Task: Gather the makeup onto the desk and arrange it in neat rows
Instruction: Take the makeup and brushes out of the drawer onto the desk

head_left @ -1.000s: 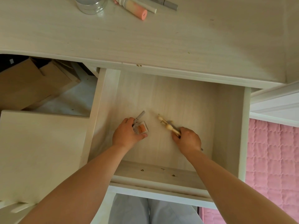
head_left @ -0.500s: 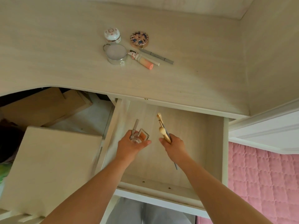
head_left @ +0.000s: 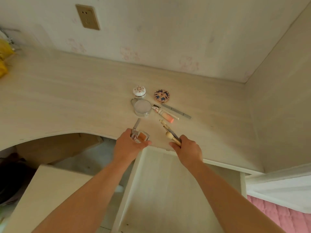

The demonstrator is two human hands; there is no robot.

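My left hand (head_left: 130,147) grips a clear square compact with an orange pan (head_left: 142,136) and a thin grey stick (head_left: 136,125), held over the desk's front edge. My right hand (head_left: 188,148) is closed on a bundle of makeup brushes (head_left: 169,131) with their tips pointing away from me. On the pale wooden desk (head_left: 67,101) lie a white floral jar (head_left: 139,92), a round patterned compact (head_left: 161,95), a round silver tin (head_left: 142,108), a peach tube (head_left: 165,116) and a grey pencil (head_left: 176,111).
The open drawer (head_left: 161,190) lies under my forearms with nothing seen in it. A wall socket (head_left: 87,17) sits on the back wall. A side wall closes the desk on the right. A pale cabinet top (head_left: 47,195) is at the lower left, pink bedding (head_left: 286,216) at the lower right.
Both hands have risen out of the drawer with their items and now hover over the desk's front edge. The view has tilted up to show the desk and the wall.
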